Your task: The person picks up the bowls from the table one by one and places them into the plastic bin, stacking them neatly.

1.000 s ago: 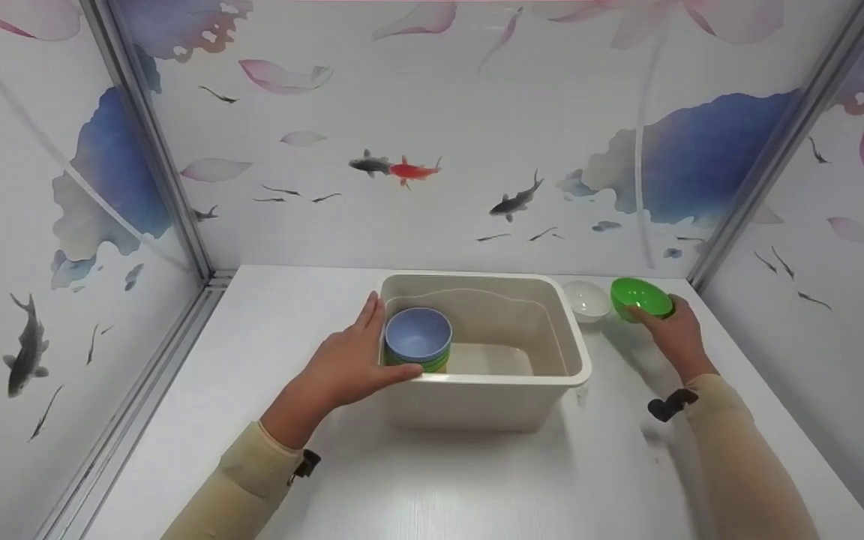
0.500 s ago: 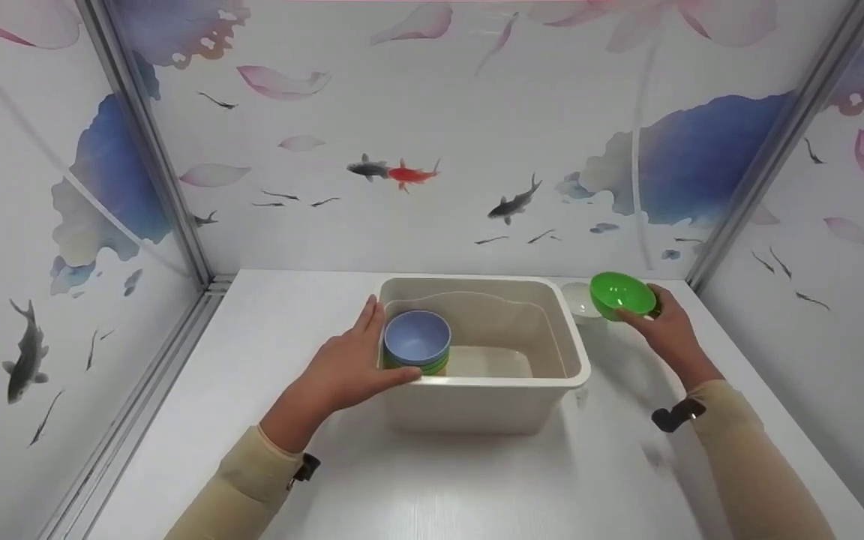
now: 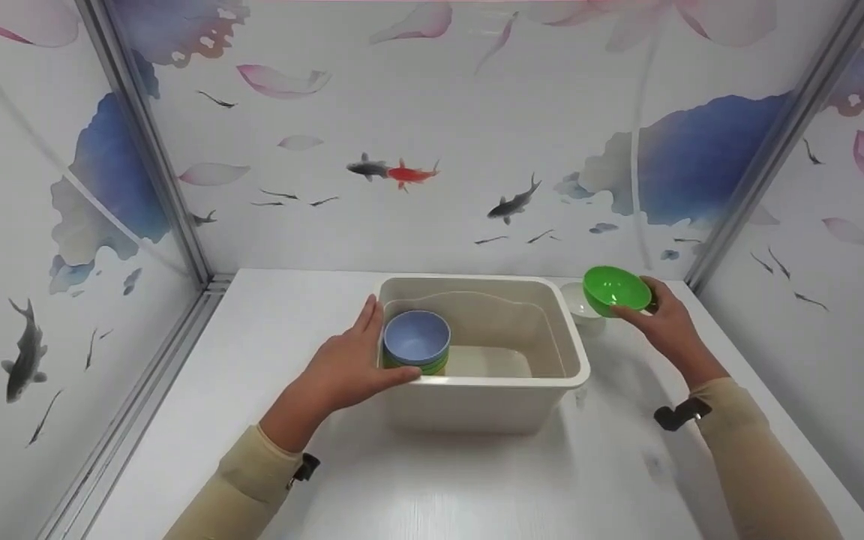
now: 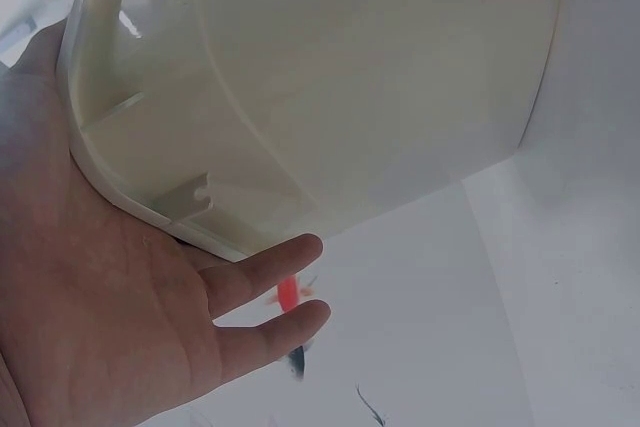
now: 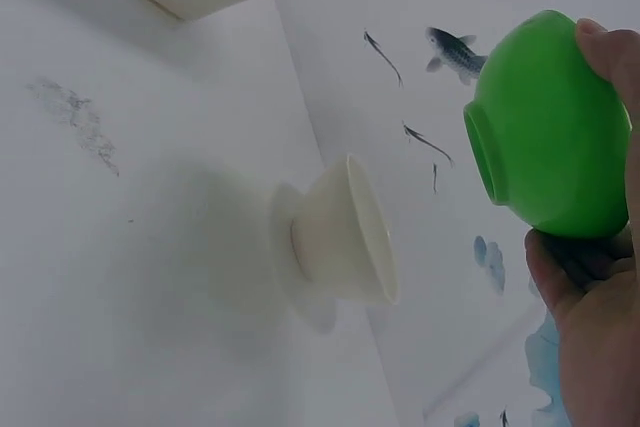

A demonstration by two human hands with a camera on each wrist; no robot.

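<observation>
My right hand (image 3: 668,326) grips a green bowl (image 3: 616,289) at its right side, thumb at the near rim, and holds it above the table. Just behind and below it stands a white bowl (image 3: 577,300), partly hidden in the head view; in the right wrist view that white bowl (image 5: 335,232) sits upright, apart from the green one. My left hand (image 3: 342,371) lies against the left front corner of a cream tub (image 3: 477,409), its fingers straight along the side and thumb along the front rim. Inside, at the left, a blue bowl (image 3: 417,337) tops a stack with green and yellow below.
The white table (image 3: 432,487) reaches back to white panels (image 3: 432,97) printed with fish and petals. Grey metal posts (image 3: 154,150) stand at the corners. In the right wrist view a grey smudge (image 5: 78,122) marks the tabletop.
My right hand has lifted the green bowl and carried it left, so it now overlaps the white bowl in the head view. My left hand and the tub have stayed in place.
</observation>
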